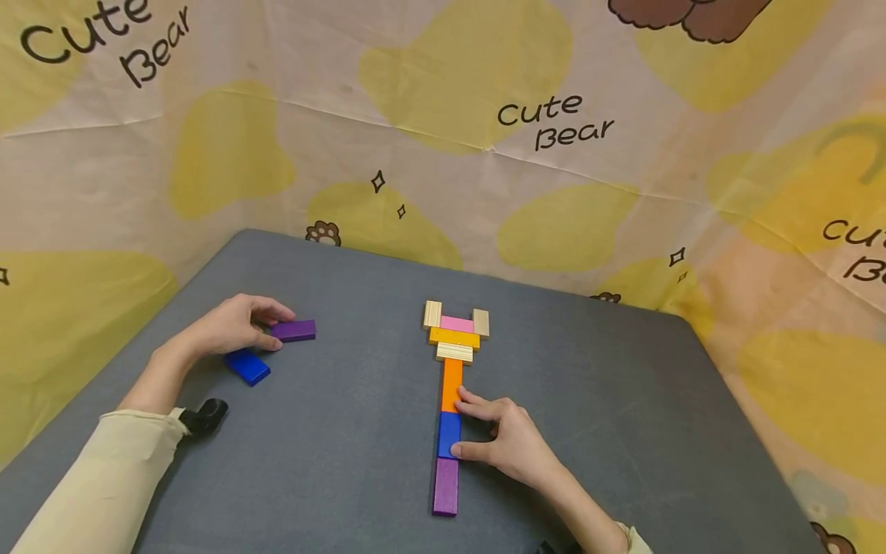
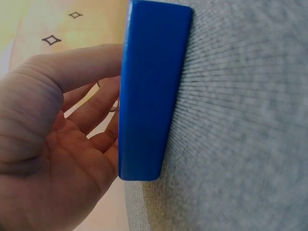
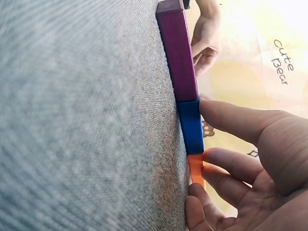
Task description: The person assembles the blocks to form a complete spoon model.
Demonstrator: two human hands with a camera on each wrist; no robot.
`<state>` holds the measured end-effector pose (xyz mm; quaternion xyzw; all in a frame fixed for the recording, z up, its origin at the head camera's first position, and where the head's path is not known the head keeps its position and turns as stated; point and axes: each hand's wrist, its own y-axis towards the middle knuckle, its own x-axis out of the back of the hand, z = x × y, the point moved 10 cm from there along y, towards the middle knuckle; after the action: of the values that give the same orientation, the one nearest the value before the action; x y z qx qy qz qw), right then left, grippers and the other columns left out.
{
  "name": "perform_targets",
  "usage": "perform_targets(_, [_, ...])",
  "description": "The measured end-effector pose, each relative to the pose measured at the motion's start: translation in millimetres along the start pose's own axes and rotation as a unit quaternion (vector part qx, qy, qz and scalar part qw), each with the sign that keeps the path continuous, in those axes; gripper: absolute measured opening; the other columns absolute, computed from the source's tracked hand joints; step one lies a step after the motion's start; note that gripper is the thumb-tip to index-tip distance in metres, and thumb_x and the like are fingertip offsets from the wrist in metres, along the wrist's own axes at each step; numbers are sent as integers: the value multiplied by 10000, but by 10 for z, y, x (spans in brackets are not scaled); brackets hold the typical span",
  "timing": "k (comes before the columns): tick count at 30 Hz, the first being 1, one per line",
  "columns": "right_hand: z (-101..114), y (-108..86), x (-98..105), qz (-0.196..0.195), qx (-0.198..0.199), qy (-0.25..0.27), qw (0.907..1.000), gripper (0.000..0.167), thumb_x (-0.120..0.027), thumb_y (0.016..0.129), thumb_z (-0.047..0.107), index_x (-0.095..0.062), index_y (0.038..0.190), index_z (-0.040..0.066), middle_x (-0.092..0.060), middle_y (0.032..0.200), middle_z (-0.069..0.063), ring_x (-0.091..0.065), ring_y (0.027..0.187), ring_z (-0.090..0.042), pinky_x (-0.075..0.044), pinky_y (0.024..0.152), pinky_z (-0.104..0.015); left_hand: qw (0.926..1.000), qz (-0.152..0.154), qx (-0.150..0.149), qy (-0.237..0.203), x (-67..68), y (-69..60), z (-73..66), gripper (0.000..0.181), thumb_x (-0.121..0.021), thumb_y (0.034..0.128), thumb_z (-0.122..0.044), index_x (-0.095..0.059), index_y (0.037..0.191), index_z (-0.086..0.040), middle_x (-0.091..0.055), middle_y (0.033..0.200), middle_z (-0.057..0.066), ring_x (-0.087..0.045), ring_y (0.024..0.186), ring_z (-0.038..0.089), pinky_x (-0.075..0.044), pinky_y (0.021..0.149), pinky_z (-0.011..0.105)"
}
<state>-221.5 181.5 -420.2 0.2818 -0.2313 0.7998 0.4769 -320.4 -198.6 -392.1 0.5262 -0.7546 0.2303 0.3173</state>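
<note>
On the left of the table, my left hand pinches the left end of a purple block between thumb and fingers. Just below that hand lies a loose blue block; it fills the middle of the left wrist view and hides the fingertips there. A line of blocks runs down the table's middle: an orange block, a blue block and a purple block, end to end. My right hand touches this line from the right, thumb at the blue block, fingertips against the orange one.
Above the orange block are a plain wood block, a yellow-orange block and a pink block, with upright-lying wood blocks on both sides. The grey table meets a printed cloth behind.
</note>
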Motion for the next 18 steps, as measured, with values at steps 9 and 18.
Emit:
perform_targets(9, [8,5,13,-30,-3,-34,10000,657,-849,767,379,-609,1352,202,-490,1417,140,-476,1233,-200,-465,791,-332,9999,14,67,74,-2,12,37,438,-817,809,-147,-679,1211,-42,-662,1175,151,-596,1108,355,-427,943,555])
perform_targets(18, [2,14,6,-9,-27,-109,9999,663,-846,768,389,-604,1357,203,-483,1422,137,-469,1272,-212,-469,827,-344,10000,-11,16,65,0,24,39,422,-816,812,-140,-683,1202,-46,-672,1161,140,-607,1098,350,-425,943,555])
